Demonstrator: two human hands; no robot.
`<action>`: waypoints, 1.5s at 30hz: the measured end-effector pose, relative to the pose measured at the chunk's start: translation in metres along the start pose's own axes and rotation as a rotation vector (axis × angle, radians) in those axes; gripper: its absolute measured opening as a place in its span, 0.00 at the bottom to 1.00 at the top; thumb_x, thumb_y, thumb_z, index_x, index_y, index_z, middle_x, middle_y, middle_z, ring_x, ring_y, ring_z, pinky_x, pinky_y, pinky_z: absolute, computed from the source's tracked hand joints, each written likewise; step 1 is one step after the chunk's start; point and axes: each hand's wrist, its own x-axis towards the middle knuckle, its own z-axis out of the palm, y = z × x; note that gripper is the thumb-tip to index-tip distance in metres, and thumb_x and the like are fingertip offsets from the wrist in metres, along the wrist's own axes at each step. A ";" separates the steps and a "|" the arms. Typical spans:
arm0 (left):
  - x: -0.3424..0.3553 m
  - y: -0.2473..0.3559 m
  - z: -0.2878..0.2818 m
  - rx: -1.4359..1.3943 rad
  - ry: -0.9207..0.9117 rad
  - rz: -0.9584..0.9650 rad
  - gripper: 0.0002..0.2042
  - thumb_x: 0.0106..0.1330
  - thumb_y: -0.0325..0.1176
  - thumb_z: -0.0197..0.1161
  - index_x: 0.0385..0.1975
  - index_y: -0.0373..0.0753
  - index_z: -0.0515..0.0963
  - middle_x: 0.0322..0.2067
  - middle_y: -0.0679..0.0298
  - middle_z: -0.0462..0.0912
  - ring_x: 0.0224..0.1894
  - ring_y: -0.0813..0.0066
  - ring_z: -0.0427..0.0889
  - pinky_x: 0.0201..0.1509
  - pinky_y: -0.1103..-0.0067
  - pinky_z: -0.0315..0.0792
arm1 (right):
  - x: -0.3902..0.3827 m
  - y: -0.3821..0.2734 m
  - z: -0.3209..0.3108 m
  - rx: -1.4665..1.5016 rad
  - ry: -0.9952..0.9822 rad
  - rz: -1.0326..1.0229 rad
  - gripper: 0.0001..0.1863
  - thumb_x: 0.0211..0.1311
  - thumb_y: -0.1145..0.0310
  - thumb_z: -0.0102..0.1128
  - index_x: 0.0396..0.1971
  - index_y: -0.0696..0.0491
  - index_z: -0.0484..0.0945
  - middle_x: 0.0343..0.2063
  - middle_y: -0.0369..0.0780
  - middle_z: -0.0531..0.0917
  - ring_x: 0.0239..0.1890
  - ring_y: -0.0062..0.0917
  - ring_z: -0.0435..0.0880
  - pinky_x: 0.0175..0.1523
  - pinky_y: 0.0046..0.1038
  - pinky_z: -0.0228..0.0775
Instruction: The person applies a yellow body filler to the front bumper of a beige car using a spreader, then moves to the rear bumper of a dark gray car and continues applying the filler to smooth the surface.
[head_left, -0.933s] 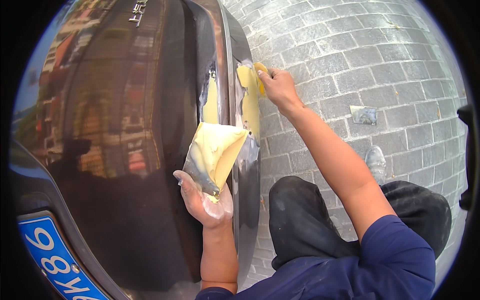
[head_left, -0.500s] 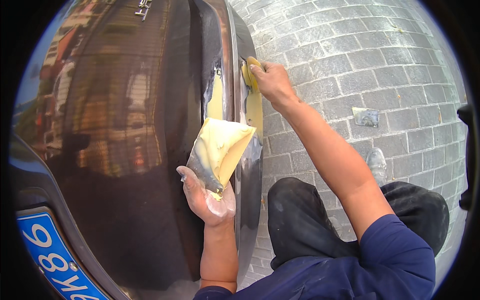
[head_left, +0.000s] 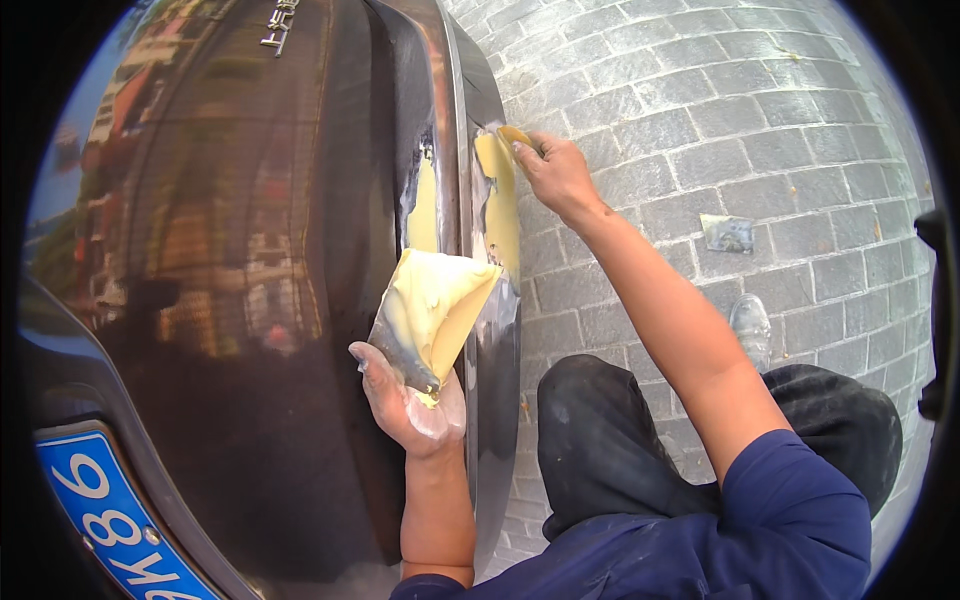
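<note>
My left hand [head_left: 413, 405] supports a thin putty board [head_left: 395, 325] from below, its thumb out to the left side. Pale yellow body filler [head_left: 432, 290] is heaped over the board. Between the thumb and fingers of my right hand [head_left: 553, 172] is a yellow putty spreader [head_left: 514, 135], close to the car's corner. A smoothed yellow filler patch [head_left: 502, 210] covers the side panel there, with bare grey areas around it. Another filler strip [head_left: 425, 210] lies left of the panel seam. The board hides the lower end of that strip.
The dark brown car's rear panel [head_left: 250, 400] fills the left, with a blue licence plate [head_left: 120, 530] low down. Grey paving bricks [head_left: 690, 120] spread to the right, where a flat smeared sheet [head_left: 728, 233] lies. My bent knees and a dusty shoe [head_left: 750, 328] are at the lower right.
My right hand and the spreader have shifted slightly right and down relative to the patch, uncovering more yellow filler at its top. The board stays in my left hand, and the whole view has shifted slightly.
</note>
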 end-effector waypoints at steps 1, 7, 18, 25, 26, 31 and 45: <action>0.000 0.002 0.002 0.010 -0.004 -0.016 0.30 0.86 0.56 0.51 0.70 0.35 0.74 0.69 0.58 0.79 0.73 0.61 0.77 0.79 0.61 0.67 | 0.003 -0.002 0.002 -0.018 0.008 0.011 0.19 0.78 0.60 0.62 0.58 0.57 0.87 0.49 0.52 0.90 0.52 0.45 0.89 0.58 0.40 0.78; 0.001 0.002 0.006 0.028 -0.010 -0.037 0.31 0.86 0.58 0.50 0.71 0.37 0.74 0.70 0.61 0.78 0.73 0.63 0.76 0.80 0.62 0.66 | 0.005 0.005 0.015 -0.068 0.034 -0.122 0.18 0.77 0.62 0.63 0.57 0.57 0.88 0.51 0.51 0.86 0.55 0.46 0.86 0.61 0.39 0.77; -0.001 -0.004 0.003 0.037 0.058 0.029 0.29 0.88 0.53 0.48 0.71 0.33 0.73 0.69 0.56 0.78 0.74 0.58 0.75 0.80 0.59 0.67 | -0.009 0.001 -0.017 0.145 -0.108 -0.337 0.16 0.78 0.70 0.64 0.61 0.51 0.88 0.54 0.41 0.87 0.58 0.31 0.84 0.65 0.34 0.76; 0.001 0.002 0.004 -0.059 0.005 -0.052 0.30 0.87 0.57 0.48 0.71 0.35 0.74 0.70 0.59 0.78 0.73 0.60 0.76 0.80 0.61 0.65 | 0.004 0.019 0.014 0.145 0.042 -0.381 0.18 0.77 0.72 0.65 0.62 0.46 0.88 0.59 0.41 0.88 0.64 0.32 0.83 0.71 0.33 0.74; 0.000 0.002 0.003 -0.060 0.009 -0.060 0.31 0.86 0.58 0.48 0.71 0.36 0.74 0.70 0.60 0.79 0.73 0.61 0.76 0.80 0.62 0.64 | 0.005 0.020 0.018 0.180 0.044 -0.400 0.18 0.77 0.70 0.65 0.62 0.44 0.89 0.59 0.40 0.89 0.64 0.32 0.83 0.72 0.34 0.74; 0.000 0.002 0.006 0.003 0.022 -0.038 0.31 0.86 0.58 0.48 0.71 0.35 0.74 0.70 0.60 0.79 0.73 0.61 0.76 0.80 0.61 0.65 | 0.006 0.024 0.027 0.166 0.081 -0.433 0.19 0.75 0.70 0.67 0.62 0.41 0.89 0.60 0.40 0.89 0.65 0.33 0.84 0.72 0.34 0.75; 0.001 0.002 0.008 -0.038 0.029 -0.037 0.29 0.87 0.55 0.49 0.67 0.32 0.77 0.68 0.55 0.79 0.72 0.59 0.77 0.79 0.59 0.68 | -0.020 0.025 -0.024 0.201 -0.118 -0.180 0.18 0.74 0.74 0.63 0.61 0.51 0.89 0.51 0.42 0.92 0.55 0.28 0.90 0.63 0.32 0.79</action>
